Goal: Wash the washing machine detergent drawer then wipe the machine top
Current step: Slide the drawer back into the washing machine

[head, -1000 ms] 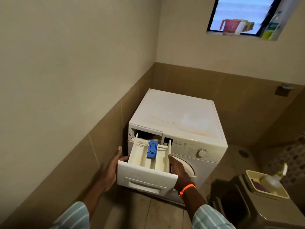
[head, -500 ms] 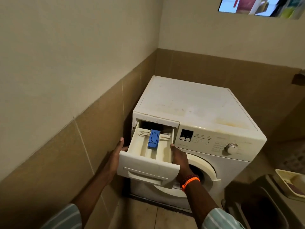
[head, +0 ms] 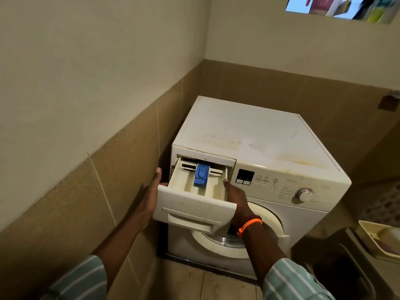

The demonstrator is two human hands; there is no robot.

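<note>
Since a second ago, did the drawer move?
Yes. The detergent drawer has slid further into the washing machine; less sticks out of its slot now.

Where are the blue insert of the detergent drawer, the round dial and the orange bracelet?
blue insert [head: 201, 174]: head view, middle of its blue top face.
round dial [head: 304, 194]: head view, centre of the knob on the control panel.
orange bracelet [head: 249, 225]: head view, beads on the right wrist.
</note>
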